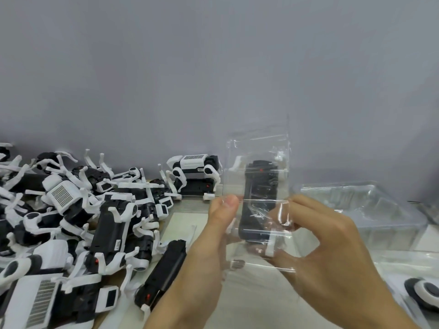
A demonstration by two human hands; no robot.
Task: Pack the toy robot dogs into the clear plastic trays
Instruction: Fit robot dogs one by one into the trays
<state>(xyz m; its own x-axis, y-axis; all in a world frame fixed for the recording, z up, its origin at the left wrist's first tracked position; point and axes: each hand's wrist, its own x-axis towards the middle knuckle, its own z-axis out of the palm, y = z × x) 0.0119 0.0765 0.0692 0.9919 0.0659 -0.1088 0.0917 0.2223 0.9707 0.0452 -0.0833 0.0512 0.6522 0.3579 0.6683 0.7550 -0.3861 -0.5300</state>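
Note:
I hold a clear plastic tray (257,148) upright in front of me, with a black and white toy robot dog (260,188) inside it, underside toward me. My left hand (213,236) grips the tray's left edge, thumb on the front. My right hand (332,252) pinches the right edge, its fingers curled round the lower part. A large pile of toy robot dogs (78,214) covers the table's left side. One dog (194,167) stands on top of another at the back, by the wall.
A stack of clear empty trays (370,207) sits at the right, against the grey wall. Another packed dog (425,290) in plastic lies at the lower right edge. Light tabletop (256,300) shows beneath my hands.

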